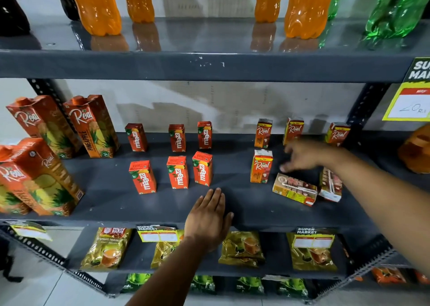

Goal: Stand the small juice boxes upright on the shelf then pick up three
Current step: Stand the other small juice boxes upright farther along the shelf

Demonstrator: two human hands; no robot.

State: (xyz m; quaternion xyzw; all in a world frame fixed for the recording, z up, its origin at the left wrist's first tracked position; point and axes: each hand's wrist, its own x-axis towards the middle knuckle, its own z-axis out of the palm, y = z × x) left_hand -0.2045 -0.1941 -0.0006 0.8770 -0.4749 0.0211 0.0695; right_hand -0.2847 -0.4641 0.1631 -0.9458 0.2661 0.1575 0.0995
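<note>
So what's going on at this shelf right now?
A person is tidying small juice boxes on the dark grey metal shelf. The right hand reaches, open, just above a small Real carton lying flat; another toppled carton lies beside it. The left hand rests flat on the shelf edge. Six red Maaza boxes already stand upright.

Dark grey painted metal shelf (232, 203) with dull sheen, small red printed-card juice boxes (178, 172) faintly glossy, translucent orange plastic bottles (304, 8) shiny, gold foil tea pouches (242, 247) glossy and crinkled
</note>
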